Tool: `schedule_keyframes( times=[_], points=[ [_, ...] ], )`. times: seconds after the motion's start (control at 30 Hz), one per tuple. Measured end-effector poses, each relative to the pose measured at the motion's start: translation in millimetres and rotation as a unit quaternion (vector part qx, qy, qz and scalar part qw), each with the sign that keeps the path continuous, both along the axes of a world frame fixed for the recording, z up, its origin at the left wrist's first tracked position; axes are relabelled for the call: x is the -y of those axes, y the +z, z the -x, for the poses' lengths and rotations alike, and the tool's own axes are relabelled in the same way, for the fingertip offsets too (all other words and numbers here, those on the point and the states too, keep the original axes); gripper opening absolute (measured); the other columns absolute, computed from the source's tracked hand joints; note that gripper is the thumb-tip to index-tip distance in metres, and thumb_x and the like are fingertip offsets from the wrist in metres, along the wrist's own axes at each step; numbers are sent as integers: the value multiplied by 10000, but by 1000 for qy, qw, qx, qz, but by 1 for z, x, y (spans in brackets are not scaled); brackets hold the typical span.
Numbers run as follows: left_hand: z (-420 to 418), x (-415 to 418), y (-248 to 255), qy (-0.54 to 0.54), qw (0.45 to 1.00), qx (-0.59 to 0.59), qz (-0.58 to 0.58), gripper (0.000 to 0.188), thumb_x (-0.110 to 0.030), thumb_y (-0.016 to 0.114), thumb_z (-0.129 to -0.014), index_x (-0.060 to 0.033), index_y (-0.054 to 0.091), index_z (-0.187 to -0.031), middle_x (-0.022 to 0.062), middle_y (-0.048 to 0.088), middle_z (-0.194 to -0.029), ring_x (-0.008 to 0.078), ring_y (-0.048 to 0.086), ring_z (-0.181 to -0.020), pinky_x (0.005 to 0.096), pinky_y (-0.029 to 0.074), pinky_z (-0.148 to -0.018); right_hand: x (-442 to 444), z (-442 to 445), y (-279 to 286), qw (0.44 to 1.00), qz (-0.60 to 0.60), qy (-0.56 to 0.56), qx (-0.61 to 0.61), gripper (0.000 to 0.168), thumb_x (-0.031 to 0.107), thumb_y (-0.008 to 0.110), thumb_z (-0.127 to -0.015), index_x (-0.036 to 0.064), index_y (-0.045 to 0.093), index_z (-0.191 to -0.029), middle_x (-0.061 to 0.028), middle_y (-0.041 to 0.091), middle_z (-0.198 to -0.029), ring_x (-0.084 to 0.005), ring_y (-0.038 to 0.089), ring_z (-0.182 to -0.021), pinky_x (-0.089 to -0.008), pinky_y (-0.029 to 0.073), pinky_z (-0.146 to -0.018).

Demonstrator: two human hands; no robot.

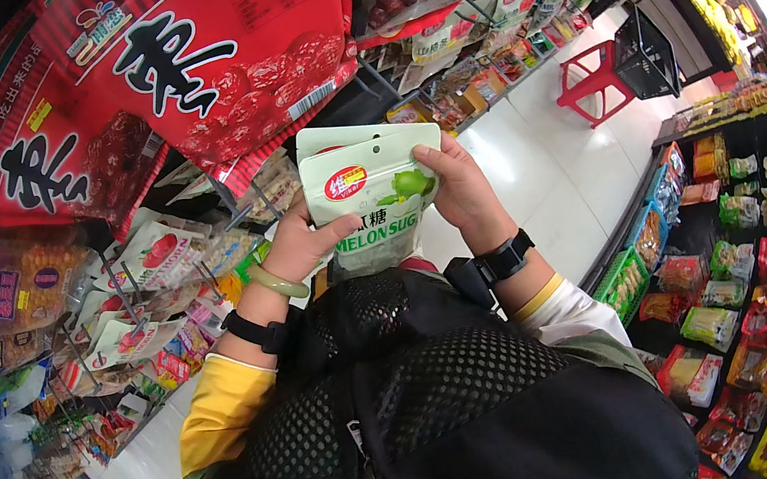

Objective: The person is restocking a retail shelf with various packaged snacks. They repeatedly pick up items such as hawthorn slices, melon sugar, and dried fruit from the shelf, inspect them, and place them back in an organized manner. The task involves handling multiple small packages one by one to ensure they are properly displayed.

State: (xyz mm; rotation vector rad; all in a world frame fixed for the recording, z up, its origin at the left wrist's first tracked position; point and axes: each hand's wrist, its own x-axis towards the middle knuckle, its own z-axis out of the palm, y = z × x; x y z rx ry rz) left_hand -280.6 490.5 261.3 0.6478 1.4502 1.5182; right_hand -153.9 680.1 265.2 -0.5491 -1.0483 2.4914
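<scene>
Two pale green pouches of melon sugar candy (377,199) are held in front of my chest, one overlapping the other. A clear lower window on the front pouch shows whitish pieces. My left hand (300,237) grips the pouches' left side, its thumb across the front. At the upper right, my right hand (461,182) pinches them with the thumb near the top corner. Just beyond the pouches hang large red bags of dried jujubes (235,60). The fingers behind the pouches are hidden.
Metal display hooks (124,288) jut out on the left, holding hawthorn pouches (153,257). A red plastic stool (592,86) with a black basket (645,59) stands on the tiled floor (532,178). To the right, tiered shelves carry packaged snacks (710,304).
</scene>
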Motion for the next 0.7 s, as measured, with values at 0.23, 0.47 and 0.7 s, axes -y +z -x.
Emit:
schedule_keyframes(
  times=[0.23, 0.47, 0.7],
  points=[
    [-19, -29, -12, 78, 946, -306, 77, 500, -284, 775, -647, -83, 619, -1077, 129, 474, -1179, 301, 333, -1180, 377, 282, -1013, -44, -6, -13, 996, 10, 87, 5, 228, 53, 597, -815, 49, 588, -1043, -54, 631, -1014, -145, 591, -919, -290, 453, -838],
    [-55, -55, -23, 131, 968, -211, 44, 491, -261, 765, -661, -88, 614, -1094, 148, 381, -1264, 309, 356, -1195, 379, 309, -1002, -90, -5, -24, 984, 56, 170, 10, 239, 34, 609, -795, 50, 608, -1033, -63, 643, -991, -154, 601, -913, -298, 454, -850],
    [-78, -73, 2, 134, 909, -384, 91, 414, -275, 727, -701, -82, 628, -1053, 174, 472, -1180, 326, 483, -1076, 379, 397, -919, -124, 5, -40, 965, 87, 248, 2, 274, 28, 617, -785, 61, 598, -1057, -68, 632, -1026, -163, 594, -939, -313, 450, -866]
  ],
)
